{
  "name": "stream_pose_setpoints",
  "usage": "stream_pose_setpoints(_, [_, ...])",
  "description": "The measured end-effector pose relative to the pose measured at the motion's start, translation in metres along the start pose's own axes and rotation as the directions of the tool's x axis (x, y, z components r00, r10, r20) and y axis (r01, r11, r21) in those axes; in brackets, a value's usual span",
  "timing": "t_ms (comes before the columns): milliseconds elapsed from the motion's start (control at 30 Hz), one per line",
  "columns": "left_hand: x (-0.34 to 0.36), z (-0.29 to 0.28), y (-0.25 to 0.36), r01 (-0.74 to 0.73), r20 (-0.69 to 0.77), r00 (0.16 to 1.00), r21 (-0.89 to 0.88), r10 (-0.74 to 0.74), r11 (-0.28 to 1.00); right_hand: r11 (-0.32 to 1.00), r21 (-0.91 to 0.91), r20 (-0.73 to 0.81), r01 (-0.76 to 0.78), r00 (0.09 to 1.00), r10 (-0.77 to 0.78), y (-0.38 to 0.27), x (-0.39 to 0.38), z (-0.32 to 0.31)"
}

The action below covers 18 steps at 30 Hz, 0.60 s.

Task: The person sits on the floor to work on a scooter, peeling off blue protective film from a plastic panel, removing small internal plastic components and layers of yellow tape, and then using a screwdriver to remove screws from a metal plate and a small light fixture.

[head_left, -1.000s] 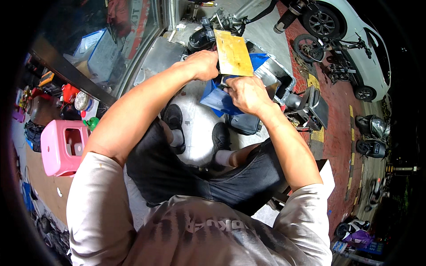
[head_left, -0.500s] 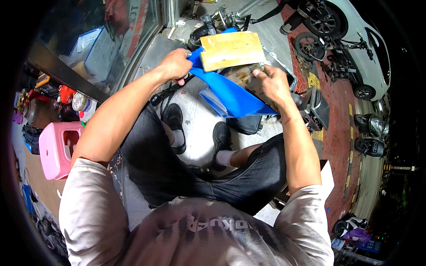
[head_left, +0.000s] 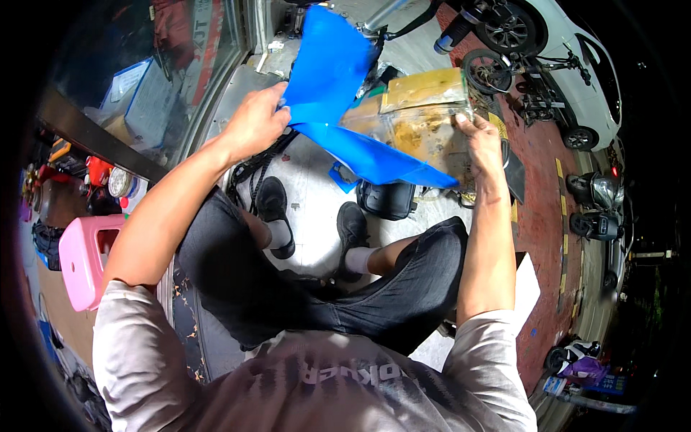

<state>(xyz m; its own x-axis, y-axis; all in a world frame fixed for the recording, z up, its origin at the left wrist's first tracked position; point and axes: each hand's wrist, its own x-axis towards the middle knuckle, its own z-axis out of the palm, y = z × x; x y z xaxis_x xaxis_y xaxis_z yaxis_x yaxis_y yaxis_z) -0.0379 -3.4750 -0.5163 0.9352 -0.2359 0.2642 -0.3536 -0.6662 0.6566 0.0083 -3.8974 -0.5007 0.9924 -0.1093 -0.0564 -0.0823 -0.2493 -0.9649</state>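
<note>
My left hand (head_left: 258,122) pinches the edge of a bright blue sheet (head_left: 320,68), which is folded open with a long flap reaching right. My right hand (head_left: 481,144) grips the right edge of a brown, stained flat piece (head_left: 417,133) under clear, wrinkled covering, its thumb on top. A yellow panel (head_left: 421,90) lies across the upper part of that piece. The blue flap overlaps the piece's lower side. Below them are a black case (head_left: 385,198) and my shoes on the pale floor.
A glass pane with a dark frame (head_left: 115,133) runs along the left. A pink stool (head_left: 72,259) and assorted containers stand beside it. At the right are bicycle wheels (head_left: 486,72), a white car (head_left: 597,86) and parked scooters (head_left: 590,223). A metal pole (head_left: 381,18) is at the top.
My hands have spread apart, pulling the blue sheet open and upward on the left and exposing the stained piece. The yellow panel has turned sideways and shifted right. My right hand has moved rightward.
</note>
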Motion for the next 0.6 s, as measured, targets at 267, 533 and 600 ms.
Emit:
stream_pose_setpoints(267, [-0.016, -0.006, 0.010, -0.031, 0.010, 0.999, -0.026, 0.032, 0.999, 0.989, 0.113, -0.115, 0.092, 0.990, -0.079, -0.004, -0.012, -0.041])
stream_pose_setpoints(533, [-0.004, -0.004, -0.017, 0.025, 0.040, 0.999, -0.163, -0.019, 0.986, 0.979, 0.169, -0.207, 0.116, 0.975, -0.080, -0.013, -0.036, -0.073])
stream_pose_setpoints(600, [-0.004, -0.007, -0.022, 0.085, 0.054, 0.996, -0.188, -0.076, 0.979, 0.975, 0.176, -0.239, 0.138, 0.966, -0.094, -0.015, -0.043, -0.078])
